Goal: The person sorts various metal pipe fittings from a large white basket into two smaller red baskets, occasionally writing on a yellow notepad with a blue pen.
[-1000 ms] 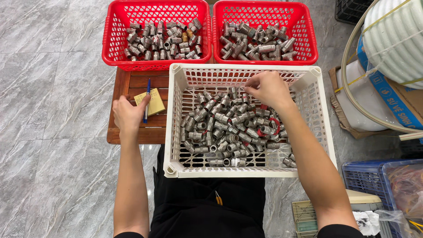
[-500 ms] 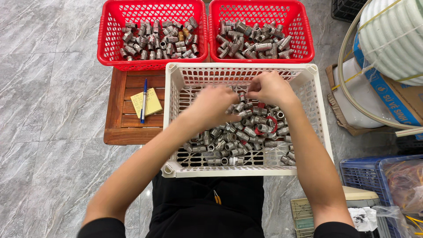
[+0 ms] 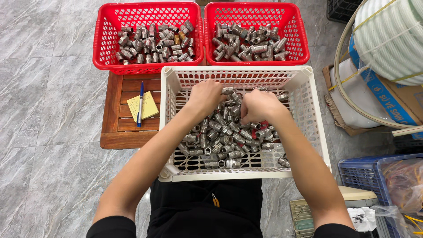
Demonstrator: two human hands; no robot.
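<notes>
While amid fittings (image 3: 220, 132), hands clear of crate rim (image 3: 238, 70).

Baskets (image 3: 308, 145), notepad (image 3: 143, 106) on wooden table (image 3: 115, 128)

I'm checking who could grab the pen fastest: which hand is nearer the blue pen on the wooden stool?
Left. The left hand is in the white basket, just right of the blue pen. The right hand is farther right in the same basket, beyond the left hand.
</notes>
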